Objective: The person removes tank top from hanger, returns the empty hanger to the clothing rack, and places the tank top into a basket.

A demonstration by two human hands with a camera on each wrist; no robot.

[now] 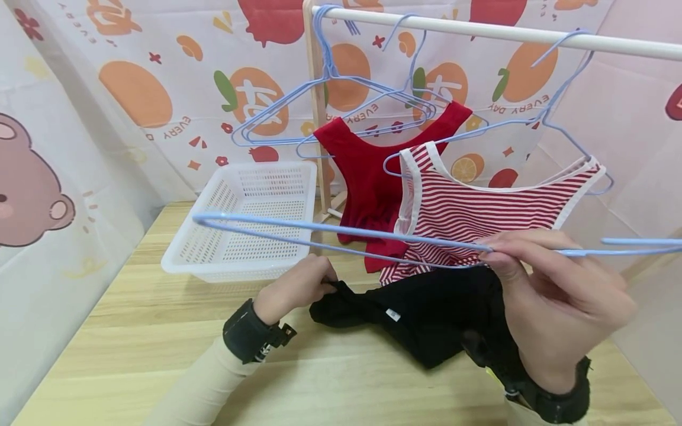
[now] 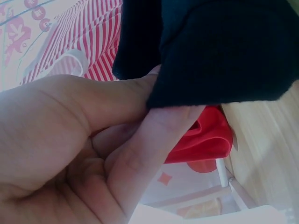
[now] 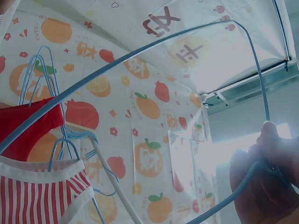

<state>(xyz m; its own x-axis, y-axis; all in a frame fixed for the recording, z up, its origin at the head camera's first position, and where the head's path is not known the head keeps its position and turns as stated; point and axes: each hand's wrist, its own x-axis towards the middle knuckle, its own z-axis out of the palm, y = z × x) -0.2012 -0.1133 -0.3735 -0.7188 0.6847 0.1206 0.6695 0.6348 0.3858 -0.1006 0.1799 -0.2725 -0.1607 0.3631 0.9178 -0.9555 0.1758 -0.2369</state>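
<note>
My left hand (image 1: 298, 287) pinches the edge of a black garment (image 1: 442, 307) that lies on the table with a small white label showing. In the left wrist view the thumb and fingers hold the black cloth (image 2: 229, 51) by its hem. A light blue wire hanger (image 1: 319, 226) is in my right hand (image 1: 565, 290), pinched between thumb and fingers above the black garment. The right wrist view shows the hanger's bent wire (image 3: 117, 61) reaching far out from the fingers. My right hand and wrist strap hide part of the garment's right side.
Behind the black garment, a red sleeveless top (image 1: 367, 171) and a red-and-white striped sleeveless top (image 1: 490, 213) hang from a white rail (image 1: 479, 32). Several bare blue hangers (image 1: 330, 74) share the rail. A white perforated basket (image 1: 183, 263) stands at the back left.
</note>
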